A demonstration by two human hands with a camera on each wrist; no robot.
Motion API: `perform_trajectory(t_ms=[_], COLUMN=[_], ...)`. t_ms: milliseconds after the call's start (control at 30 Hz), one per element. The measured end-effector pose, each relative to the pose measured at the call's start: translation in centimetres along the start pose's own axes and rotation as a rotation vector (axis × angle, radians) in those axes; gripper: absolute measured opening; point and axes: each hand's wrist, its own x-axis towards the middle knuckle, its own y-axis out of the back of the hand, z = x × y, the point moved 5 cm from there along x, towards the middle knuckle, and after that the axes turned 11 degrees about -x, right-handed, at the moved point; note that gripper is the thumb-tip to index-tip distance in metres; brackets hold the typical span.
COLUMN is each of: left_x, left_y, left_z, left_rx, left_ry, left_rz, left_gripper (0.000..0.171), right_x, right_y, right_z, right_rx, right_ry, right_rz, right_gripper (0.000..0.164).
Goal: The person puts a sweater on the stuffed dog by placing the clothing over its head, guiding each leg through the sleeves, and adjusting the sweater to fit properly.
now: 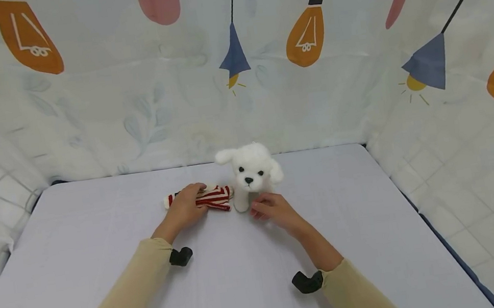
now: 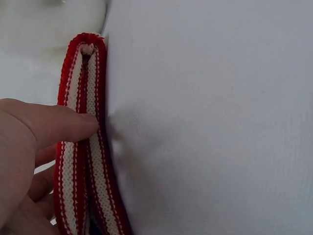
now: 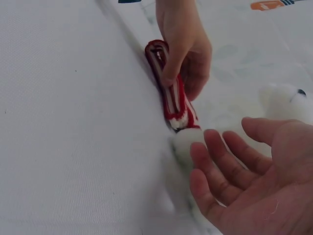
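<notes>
A small red-and-white striped knit garment (image 1: 215,197) lies to the left of a white fluffy toy dog (image 1: 250,166), which stands upright near the far side of the table. My left hand (image 1: 185,206) grips the garment; in the left wrist view the thumb presses its folded, ribbed edge (image 2: 100,171) while the other fingers are behind it. Just in front of the dog's legs is my right hand (image 1: 277,211). Seen from the right wrist, that hand (image 3: 249,181) has loosely bent, spread fingers with nothing between them, close to a white paw (image 3: 187,143).
A white cloth covers the table (image 1: 240,288). Behind it hangs a pale curtain (image 1: 203,103) printed with lamps and bulbs, and a similar sheet closes the right side (image 1: 478,187). Black devices (image 1: 181,256) sit at both wrists.
</notes>
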Motion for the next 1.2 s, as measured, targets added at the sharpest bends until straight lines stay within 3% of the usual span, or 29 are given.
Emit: perform_trajectory(t_ms=[233, 500, 667, 933, 1067, 1200], left_x=[0.2, -0.3, -0.9, -2.6, -3.5, -4.3], left_y=[-0.1, -0.6, -0.6, -0.4, -0.6, -0.6], left_z=[-0.2, 0.2, 1.0, 2.3, 3.1, 4.0], left_rx=[0.034, 0.063, 0.066, 0.038, -0.001, -0.053], left_ry=[0.014, -0.04, -0.068, -0.09, -0.172, -0.295], left_rz=[0.02, 0.064, 0.096, 0.123, 0.124, 0.121], left_gripper=[0.044, 0.024, 0.018, 0.022, 0.026, 0.03], right_x=[0.2, 0.7, 0.9, 1.0, 0.9, 0.8], right_y=[-0.7, -1.6, -2.4, -4.1, -4.8, -5.4], right_z=[-0.4, -0.2, -0.3, -0.7, -1.0, -1.6], right_rx=[0.034, 0.011, 0.039, 0.123, 0.173, 0.201], right_ry=[0.01, -0.016, -0.047, -0.084, -0.089, -0.033], right_rz=[-0.01, -0.03, -0.104, -0.195, -0.231, -0.261], right_gripper=[0.027, 0.029, 0.033, 0.045, 0.046, 0.041])
